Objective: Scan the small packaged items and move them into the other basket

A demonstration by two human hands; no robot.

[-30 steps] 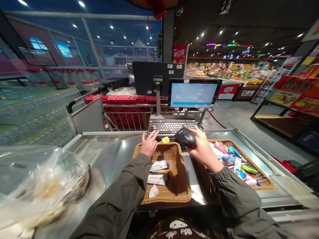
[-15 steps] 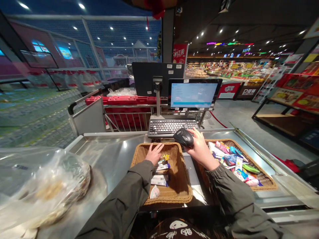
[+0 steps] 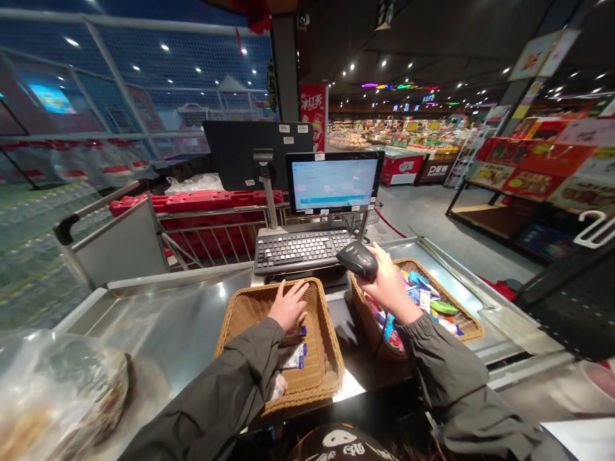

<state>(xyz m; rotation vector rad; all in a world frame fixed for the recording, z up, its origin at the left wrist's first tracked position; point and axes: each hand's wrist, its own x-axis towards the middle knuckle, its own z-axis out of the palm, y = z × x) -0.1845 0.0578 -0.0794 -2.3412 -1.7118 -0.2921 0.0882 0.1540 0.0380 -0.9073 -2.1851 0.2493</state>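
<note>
My right hand [image 3: 388, 289] is wrapped round a black barcode scanner [image 3: 358, 259], its head pointing left, just in front of the black keyboard [image 3: 302, 251]. Inside the left wicker basket [image 3: 334, 358], my left hand [image 3: 288, 307] hovers with fingers spread. Below that hand lie a few small packets [image 3: 295, 356] with white and blue wrappers, partly covered by hand and sleeve. To the right, a second wicker basket [image 3: 473, 328] holds a heap of colourful packaged goods [image 3: 427, 296], partly hidden behind my right hand and forearm.
A lit monitor [image 3: 335, 182] stands behind the keyboard, with a second screen [image 3: 257, 157] turned away beside it. Clear plastic bags [image 3: 62, 384] lie on the metal counter [image 3: 173, 320] at left. Beyond it stands a cart [image 3: 115, 237]; boxed goods fill a rack [image 3: 523, 166] at right.
The view has turned right, so the counter things appear further left. My left hand has shifted toward the basket's middle, and the small yellow item no longer shows. The scanner stays in my right hand.
</note>
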